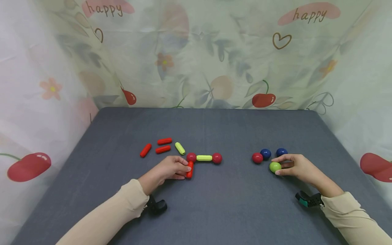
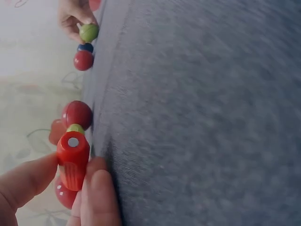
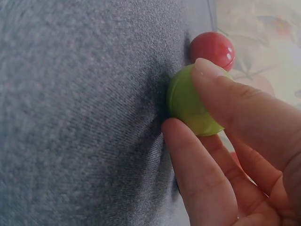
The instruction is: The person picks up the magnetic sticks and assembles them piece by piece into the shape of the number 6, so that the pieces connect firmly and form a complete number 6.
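Note:
My left hand [image 1: 175,168] pinches a red magnetic rod [image 2: 74,165] between thumb and fingers; a round silvery magnet shows in its near end. The rod's far end meets the left one of two red balls [image 1: 191,157]. A yellow-green rod [image 1: 204,158] joins that ball to the other red ball [image 1: 217,158], the three in a row on the table. On the right, my right hand [image 1: 298,168] grips a green ball [image 3: 186,101] between thumb and fingertips, low at the cloth. Close by lie a loose red ball [image 1: 257,158] and two blue balls [image 1: 265,154].
Left of the joined row lie several loose rods: red rods [image 1: 163,149] and one yellow-green rod [image 1: 180,148]. Dark grey cloth covers the table [image 1: 232,204]. A printed curtain [image 1: 202,51] hangs behind and at both sides. Each wrist wears a black camera mount [image 1: 157,206].

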Motion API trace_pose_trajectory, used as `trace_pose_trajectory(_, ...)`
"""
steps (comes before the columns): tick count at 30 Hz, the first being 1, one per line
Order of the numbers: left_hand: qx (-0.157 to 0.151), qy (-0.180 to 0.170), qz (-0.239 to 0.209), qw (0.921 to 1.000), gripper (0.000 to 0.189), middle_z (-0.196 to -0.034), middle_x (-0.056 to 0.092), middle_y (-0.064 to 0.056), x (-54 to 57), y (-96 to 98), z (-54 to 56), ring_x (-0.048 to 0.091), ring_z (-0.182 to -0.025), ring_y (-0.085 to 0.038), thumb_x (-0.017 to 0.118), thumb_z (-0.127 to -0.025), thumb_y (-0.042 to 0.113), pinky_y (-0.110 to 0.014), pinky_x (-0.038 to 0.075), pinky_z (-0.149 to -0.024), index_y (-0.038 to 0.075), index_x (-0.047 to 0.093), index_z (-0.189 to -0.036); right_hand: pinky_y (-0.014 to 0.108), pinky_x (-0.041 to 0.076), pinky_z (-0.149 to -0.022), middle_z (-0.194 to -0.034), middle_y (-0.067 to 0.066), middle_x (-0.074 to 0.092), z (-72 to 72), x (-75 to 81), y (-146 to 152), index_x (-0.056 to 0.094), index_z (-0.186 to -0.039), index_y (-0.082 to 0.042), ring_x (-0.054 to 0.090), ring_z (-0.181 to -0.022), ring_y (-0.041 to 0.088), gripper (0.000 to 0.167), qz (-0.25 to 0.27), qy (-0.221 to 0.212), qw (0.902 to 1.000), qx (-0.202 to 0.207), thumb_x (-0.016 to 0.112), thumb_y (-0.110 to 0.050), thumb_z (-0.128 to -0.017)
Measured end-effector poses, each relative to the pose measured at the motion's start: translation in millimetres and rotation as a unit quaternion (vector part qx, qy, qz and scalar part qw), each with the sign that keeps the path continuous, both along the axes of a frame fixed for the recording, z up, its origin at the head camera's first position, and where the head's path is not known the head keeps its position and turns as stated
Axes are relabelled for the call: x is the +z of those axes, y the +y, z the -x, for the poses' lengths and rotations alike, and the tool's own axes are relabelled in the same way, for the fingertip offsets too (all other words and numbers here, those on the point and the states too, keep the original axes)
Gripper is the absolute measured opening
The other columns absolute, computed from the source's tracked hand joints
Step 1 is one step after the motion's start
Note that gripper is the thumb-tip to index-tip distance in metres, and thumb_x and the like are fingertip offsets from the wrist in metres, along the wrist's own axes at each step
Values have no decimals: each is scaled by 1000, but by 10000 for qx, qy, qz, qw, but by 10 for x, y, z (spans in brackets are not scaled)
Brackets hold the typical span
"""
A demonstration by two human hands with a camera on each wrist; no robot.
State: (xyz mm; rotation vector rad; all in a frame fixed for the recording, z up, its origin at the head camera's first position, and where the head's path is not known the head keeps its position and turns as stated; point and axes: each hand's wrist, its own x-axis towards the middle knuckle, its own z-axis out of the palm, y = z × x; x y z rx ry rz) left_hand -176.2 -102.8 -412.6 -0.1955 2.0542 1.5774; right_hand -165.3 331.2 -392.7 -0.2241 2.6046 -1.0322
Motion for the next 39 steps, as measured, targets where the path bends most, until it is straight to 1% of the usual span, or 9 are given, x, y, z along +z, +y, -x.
trace_pose_trajectory(5, -46, 30, -119, 9999, 26, -95, 65, -8, 23, 42, 8, 66, -75, -12, 71, -86, 8, -33, 57, -79, -1, 60, -108, 20, 50, -75, -130, 23, 57, 15, -16, 11, 64, -123, -2, 64, -107, 25, 51, -27, -64, 10000, -3, 77, -30, -82)
trace_pose_trajectory(11, 113, 66, -254, 9996, 26, -96, 67, -9, 18, 148, 66, 66, -75, -12, 71, -86, 6, -33, 57, -79, -2, 62, -109, 21, 50, -75, -129, 22, 58, 21, -13, 5, 64, -123, -3, 63, -107, 24, 52, -51, -143, 9999, -25, 77, -31, -82)
trace_pose_trajectory(20, 389, 89, -234, 9989, 26, -93, 69, -8, 33, 258, 172, 66, -72, -12, 73, -85, 8, -32, 58, -76, 0, 64, -108, 21, 51, -75, -130, 23, 57, 21, -4, -6, 63, -124, -3, 63, -108, 26, 52, -14, -151, 9999, -27, 77, -30, -82)
trace_pose_trajectory(24, 401, 103, -180, 9990, 27, -95, 69, -8, 31, 285, 221, 66, -70, -12, 74, -85, 9, -30, 58, -73, 1, 64, -109, 21, 51, -75, -128, 22, 58, 14, 3, -4, 63, -124, -3, 64, -106, 24, 52, -40, -176, 9998, -21, 77, -30, -82)
trace_pose_trajectory(27, 381, 107, -143, 9991, 28, -94, 69, -8, 27, 289, 250, 65, -69, -11, 74, -85, 9, -29, 58, -71, 1, 64, -110, 21, 51, -75, -128, 23, 58, 16, 0, -5, 63, -124, -2, 64, -107, 25, 51, -17, -201, 9998, -3, 77, -30, -83)
trace_pose_trajectory(30, 379, 102, -146, 9991, 29, -94, 69, -8, 25, 289, 262, 65, -68, -11, 74, -85, 8, -28, 58, -69, 1, 64, -111, 21, 51, -75, -129, 23, 57, 21, -7, -4, 63, -124, -2, 63, -108, 27, 52, 8, -200, 9998, 10, 77, -30, -83)
trace_pose_trajectory(39, 433, 122, -182, 9988, 30, -94, 69, -9, 19, 300, 247, 66, -71, -11, 74, -84, 7, -29, 58, -70, 1, 64, -112, 21, 51, -75, -128, 23, 57, 29, -16, 6, 63, -123, -1, 63, -106, 24, 52, -4, -192, 9998, 11, 78, -29, -82)
